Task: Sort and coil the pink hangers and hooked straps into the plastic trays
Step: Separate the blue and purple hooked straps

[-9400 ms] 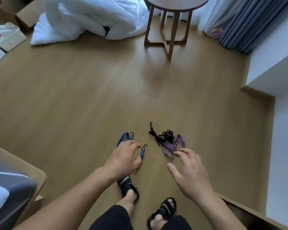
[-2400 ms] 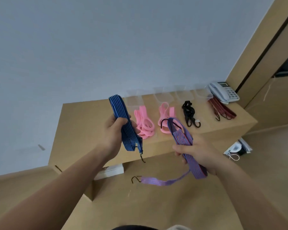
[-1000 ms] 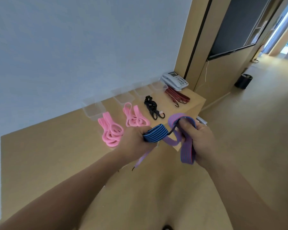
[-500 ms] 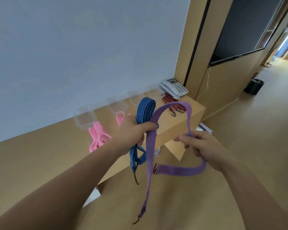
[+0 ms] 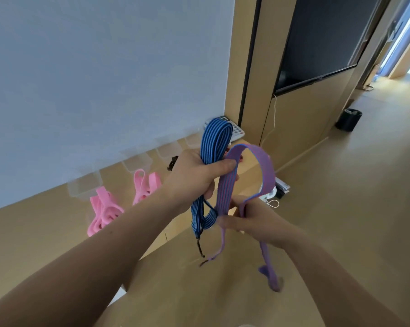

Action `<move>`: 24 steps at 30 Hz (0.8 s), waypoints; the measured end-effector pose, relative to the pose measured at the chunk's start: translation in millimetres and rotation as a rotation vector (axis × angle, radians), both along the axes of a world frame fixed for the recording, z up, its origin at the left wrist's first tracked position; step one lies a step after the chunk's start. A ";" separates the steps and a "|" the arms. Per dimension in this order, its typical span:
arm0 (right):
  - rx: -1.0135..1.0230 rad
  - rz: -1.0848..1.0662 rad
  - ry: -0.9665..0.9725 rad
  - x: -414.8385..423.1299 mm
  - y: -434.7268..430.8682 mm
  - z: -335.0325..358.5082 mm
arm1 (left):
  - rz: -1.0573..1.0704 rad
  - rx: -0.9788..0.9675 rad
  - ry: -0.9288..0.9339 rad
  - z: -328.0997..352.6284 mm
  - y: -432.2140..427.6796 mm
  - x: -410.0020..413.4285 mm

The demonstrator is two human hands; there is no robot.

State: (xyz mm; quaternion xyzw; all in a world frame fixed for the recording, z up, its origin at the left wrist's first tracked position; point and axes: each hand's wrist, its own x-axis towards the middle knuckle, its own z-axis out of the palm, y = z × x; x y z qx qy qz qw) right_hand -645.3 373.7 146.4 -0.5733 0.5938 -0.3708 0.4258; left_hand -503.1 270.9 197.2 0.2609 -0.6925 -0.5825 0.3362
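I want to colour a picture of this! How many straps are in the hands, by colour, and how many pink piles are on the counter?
Blue strap, gripped by the left hand: 1
Purple strap, pinched by the right hand too: 1
Pink hanger piles on the counter: 2
Total: 4

The left arm (image 5: 105, 244) reaches up from the lower left, and the right arm (image 5: 329, 260) comes in from the lower right. The left hand (image 5: 194, 178) is the higher one. Its fingers are curled round a folded blue strap (image 5: 214, 142), with the thumb laid across the front. The right hand (image 5: 253, 220), just below it, pinches a purple strap (image 5: 266, 166) between thumb and fingers.
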 end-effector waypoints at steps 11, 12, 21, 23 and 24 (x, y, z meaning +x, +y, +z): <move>-0.068 -0.495 -0.258 -37.2 -24.0 -4.9 | -0.057 -0.006 -0.175 -41.8 -15.1 -43.7; -0.092 -0.530 -0.360 -38.8 -29.0 -2.8 | -0.088 0.020 -0.183 -52.0 -15.2 -45.4; -0.118 -0.529 -0.604 -63.4 -65.6 12.3 | -0.263 0.221 -0.189 -86.8 -47.4 -80.3; -0.139 -0.500 -0.542 -71.8 -72.5 12.1 | -0.235 0.170 -0.210 -84.1 -58.7 -89.9; -0.150 -0.479 -0.510 -75.7 -75.7 10.9 | -0.222 0.146 -0.209 -82.9 -63.5 -94.3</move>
